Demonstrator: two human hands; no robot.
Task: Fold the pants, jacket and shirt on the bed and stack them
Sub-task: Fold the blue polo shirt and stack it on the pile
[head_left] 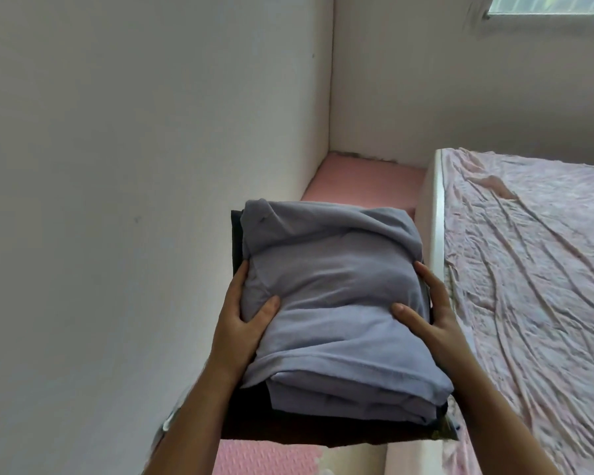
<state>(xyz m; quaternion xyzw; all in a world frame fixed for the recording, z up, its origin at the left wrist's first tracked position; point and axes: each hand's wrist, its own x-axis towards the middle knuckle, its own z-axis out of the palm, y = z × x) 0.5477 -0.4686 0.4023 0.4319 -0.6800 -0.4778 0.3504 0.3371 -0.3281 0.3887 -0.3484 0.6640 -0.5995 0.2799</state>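
Note:
A stack of folded clothes is held up in the air over the gap between the wall and the bed. On top lies a folded grey-blue shirt [330,289]. Under it a folded black garment [288,430] shows at the left edge and at the bottom; whether it is one piece or two I cannot tell. My left hand [244,317] grips the stack's left side, thumb pressed on the shirt. My right hand [426,310] grips the right side the same way, fingers hidden behind the stack.
The bed [528,269] with a wrinkled pink sheet fills the right, its white frame edge [438,214] right beside the stack. Pink floor mats [364,180] lie below. A white wall [117,166] stands close on the left; a window [549,5] sits top right.

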